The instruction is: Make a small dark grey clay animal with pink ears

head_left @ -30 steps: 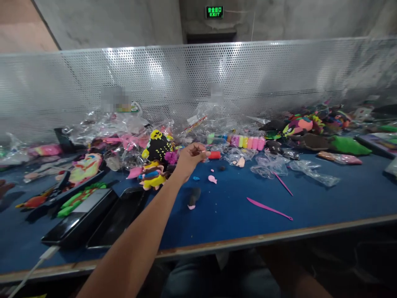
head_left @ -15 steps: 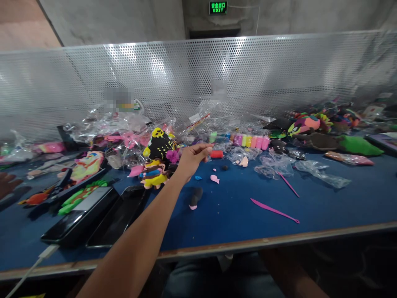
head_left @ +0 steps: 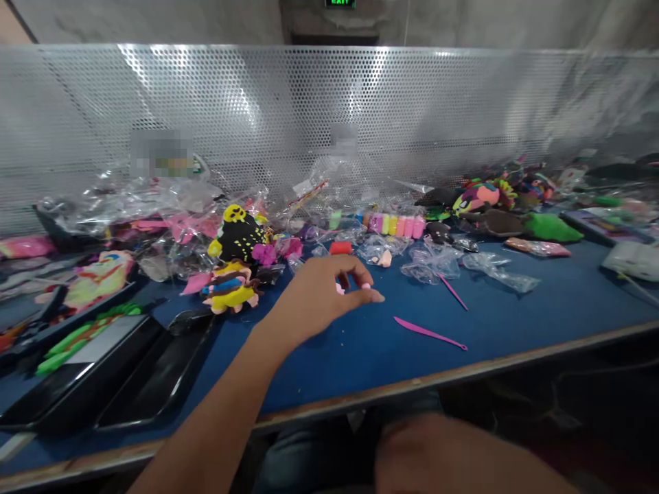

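My left hand [head_left: 324, 296] reaches out over the blue table [head_left: 540, 315]. Its fingers curl down and its thumb lies along the mat, pinched round a small pink clay piece [head_left: 340, 289]. A red clay block [head_left: 340, 248] lies just beyond the fingers. A pink modelling tool [head_left: 430, 334] lies to the right of the hand. At the bottom edge is a blurred skin-coloured shape [head_left: 453, 456], likely my right hand; its fingers cannot be made out.
A black-and-yellow clay figure [head_left: 237, 237] and a yellow one [head_left: 229, 288] stand left of the hand. Two dark phones [head_left: 103, 384] lie at the near left. Clear plastic bags [head_left: 437, 261], clay sticks [head_left: 396, 224] and a perforated metal screen [head_left: 309, 116] line the back.
My left hand has come down and back from near the red block to the mat, closing round the pink piece. The camera has tilted down and a blurred shape has risen at the bottom.
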Tool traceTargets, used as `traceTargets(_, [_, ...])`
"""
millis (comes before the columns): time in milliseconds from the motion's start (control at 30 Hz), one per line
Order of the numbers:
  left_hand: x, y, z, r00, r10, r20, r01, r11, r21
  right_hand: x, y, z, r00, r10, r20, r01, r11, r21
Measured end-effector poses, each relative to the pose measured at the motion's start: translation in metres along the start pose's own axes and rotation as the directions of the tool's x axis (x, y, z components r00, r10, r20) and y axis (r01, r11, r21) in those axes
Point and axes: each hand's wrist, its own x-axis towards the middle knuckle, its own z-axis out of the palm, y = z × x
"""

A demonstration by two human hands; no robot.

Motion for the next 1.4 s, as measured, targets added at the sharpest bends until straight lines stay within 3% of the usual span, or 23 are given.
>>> traceTargets(100, [-0.021, 0.014, 0.019, 0.993, -0.001, 0.119, -0.018, 0.987, 0.159, 0.002, 0.033, -0.032, 0.963, 0.175, -0.207, -0.190, 0.980, -0.054])
traceTargets(133, [-0.027, 0.015, 0.027, 0.988, -0.008, 0.154, -0.022, 0.981, 0.191, 0.003, 0.044, -0.038, 0.893, 0.236, -0.383, -0.301, 0.946, -0.121])
traceTargets(167, [-0.033, 0.014, 0.035, 0.982, -0.026, 0.186, -0.017, 0.974, 0.226, 0.003, 0.054, -0.041, 0.834, 0.264, -0.484, -0.399, 0.895, -0.198])
traceTargets(233, [-0.042, 0.007, 0.051, 0.970, -0.055, 0.236, -0.015, 0.959, 0.282, 0.002, 0.071, -0.040, 0.791, 0.270, -0.549, -0.478, 0.834, -0.278])
traceTargets(367, [-0.053, -0.008, 0.072, 0.967, -0.110, 0.229, 0.023, 0.936, 0.352, 0.001, 0.092, -0.032, 0.820, 0.309, -0.481, -0.476, 0.835, -0.275])
traceTargets(567, [-0.066, -0.012, 0.071, 0.977, -0.134, 0.164, 0.062, 0.923, 0.379, 0.005, 0.098, -0.043, 0.897, 0.292, -0.331, -0.388, 0.880, -0.275])
traceTargets(833, [-0.080, -0.006, 0.063, 0.975, -0.136, 0.174, 0.050, 0.904, 0.424, 0.018, 0.086, -0.057, 0.863, 0.470, -0.188, -0.502, 0.842, -0.197])
traceTargets(967, [-0.080, -0.003, 0.064, 0.977, -0.147, 0.155, 0.069, 0.904, 0.422, 0.021, 0.088, -0.063, 0.878, 0.468, -0.098, -0.478, 0.858, -0.189])
traceTargets(1100, [-0.079, -0.004, 0.065, 0.978, -0.142, 0.153, 0.063, 0.900, 0.432, 0.019, 0.091, -0.062, 0.910, 0.394, -0.126, -0.412, 0.894, -0.175])
traceTargets(1400, [-0.077, -0.003, 0.065, 0.976, -0.150, 0.161, 0.070, 0.905, 0.420, 0.011, 0.065, -0.055, 0.900, 0.387, -0.200, -0.371, 0.922, 0.114])
